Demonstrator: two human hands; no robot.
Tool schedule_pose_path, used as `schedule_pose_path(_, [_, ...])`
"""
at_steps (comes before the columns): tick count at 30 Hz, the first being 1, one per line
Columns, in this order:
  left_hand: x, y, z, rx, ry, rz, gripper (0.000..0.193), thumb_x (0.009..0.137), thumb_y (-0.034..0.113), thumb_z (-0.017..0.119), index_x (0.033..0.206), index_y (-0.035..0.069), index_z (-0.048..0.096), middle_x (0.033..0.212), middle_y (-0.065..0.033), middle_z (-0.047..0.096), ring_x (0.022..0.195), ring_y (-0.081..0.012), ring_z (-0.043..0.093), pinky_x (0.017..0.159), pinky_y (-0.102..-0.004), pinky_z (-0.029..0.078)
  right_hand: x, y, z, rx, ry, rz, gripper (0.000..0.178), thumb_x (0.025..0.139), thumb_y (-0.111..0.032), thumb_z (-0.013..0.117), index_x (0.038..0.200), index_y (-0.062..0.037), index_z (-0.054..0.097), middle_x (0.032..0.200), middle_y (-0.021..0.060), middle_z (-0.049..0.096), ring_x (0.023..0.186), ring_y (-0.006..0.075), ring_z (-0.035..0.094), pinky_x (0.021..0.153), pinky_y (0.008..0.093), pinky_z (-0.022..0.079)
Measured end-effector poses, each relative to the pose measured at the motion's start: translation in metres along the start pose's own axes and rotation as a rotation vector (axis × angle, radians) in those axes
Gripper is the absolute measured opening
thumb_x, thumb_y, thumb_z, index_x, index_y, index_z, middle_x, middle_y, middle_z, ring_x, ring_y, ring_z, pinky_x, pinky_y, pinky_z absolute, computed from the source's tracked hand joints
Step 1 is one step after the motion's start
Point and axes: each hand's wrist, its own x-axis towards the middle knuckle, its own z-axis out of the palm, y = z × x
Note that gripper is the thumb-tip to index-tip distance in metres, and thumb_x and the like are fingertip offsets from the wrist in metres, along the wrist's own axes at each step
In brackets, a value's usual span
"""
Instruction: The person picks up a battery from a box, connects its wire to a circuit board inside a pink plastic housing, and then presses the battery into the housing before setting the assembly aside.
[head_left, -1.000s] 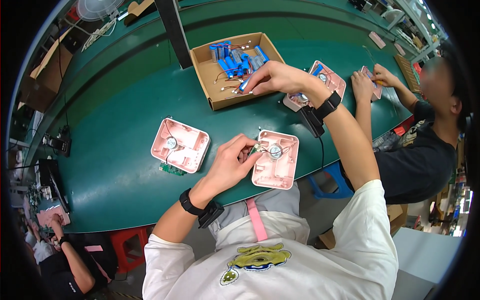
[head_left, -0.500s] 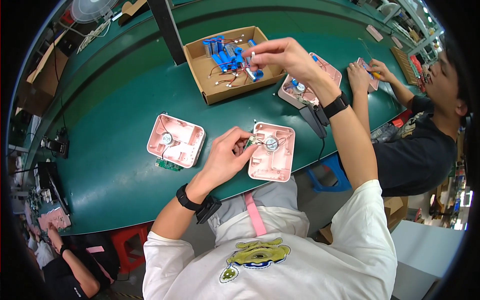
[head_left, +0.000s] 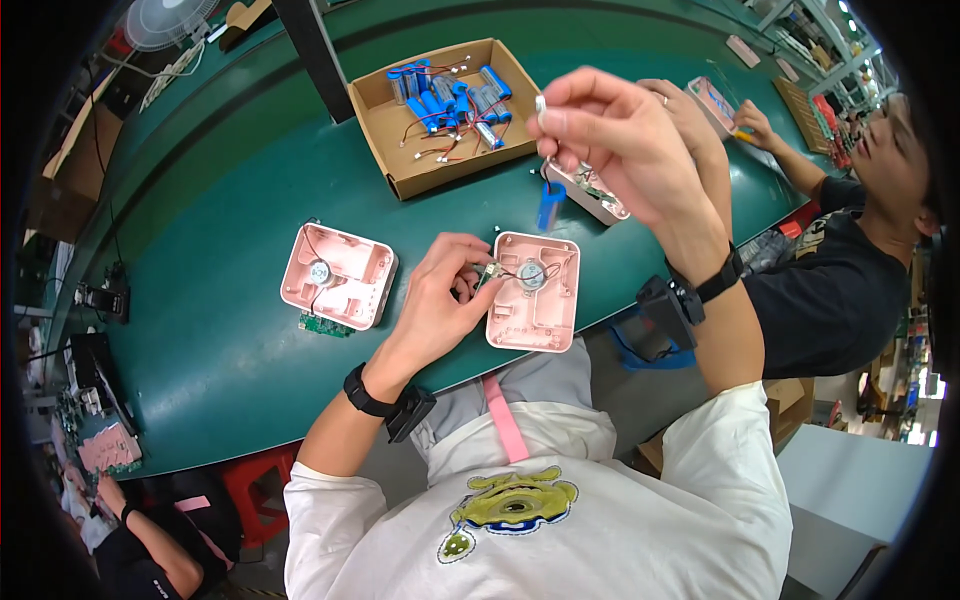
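Observation:
My right hand [head_left: 615, 140] is raised in front of the co-worker's arm, its fingers closed on the white plug and wires of a blue battery [head_left: 550, 207] that dangles below it. My left hand [head_left: 437, 300] pinches a small green circuit board [head_left: 489, 273] by its edge. Wires run from that board to a round speaker [head_left: 531, 275] fixed inside a pink plastic housing [head_left: 552, 328]. This housing lies open side up near the table's front edge, just right of my left hand.
A cardboard box [head_left: 425, 182] with several blue wired batteries stands beyond my hands. Left lies another pink housing [head_left: 352, 262] with a green board [head_left: 322, 325] beside it. Behind my right hand a third housing [head_left: 588, 203] is partly hidden. A co-worker [head_left: 830, 290] works at right; a metal post [head_left: 322, 65] rises behind.
My right hand has come back from over the box toward me and to the right, bringing out a blue battery that now hangs by its wires. My left hand keeps its hold on the board.

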Motion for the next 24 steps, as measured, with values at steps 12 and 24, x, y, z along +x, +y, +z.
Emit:
schedule_pose_path(12, [0.000,0.005,-0.003,-0.006,-0.067,-0.074,0.025,0.090,-0.001,0.079,0.110,-0.005,0.065,0.127,-0.0089,0.066,0.080,-0.0083,0.061,0.066,-0.0227,0.050,-0.036,0.030,0.006,-0.101,0.103,0.178,0.020,0.098,-0.005,0.074,0.116,0.0023,0.068,0.103,0.0104,0.076,0.087,0.0117,0.072,0.072,0.0231,0.056])
schedule_pose_path(24, [0.000,0.005,0.000,-0.025,-0.038,-0.064,0.023,0.090,0.000,0.080,0.109,-0.005,0.066,0.114,-0.0079,0.063,0.078,-0.0096,0.062,0.062,-0.0240,0.051,-0.061,0.046,0.029,-0.377,0.121,0.252,0.015,0.097,-0.005,0.076,0.109,0.0015,0.071,0.098,0.0052,0.075,0.087,0.0088,0.070,0.069,0.0251,0.054])
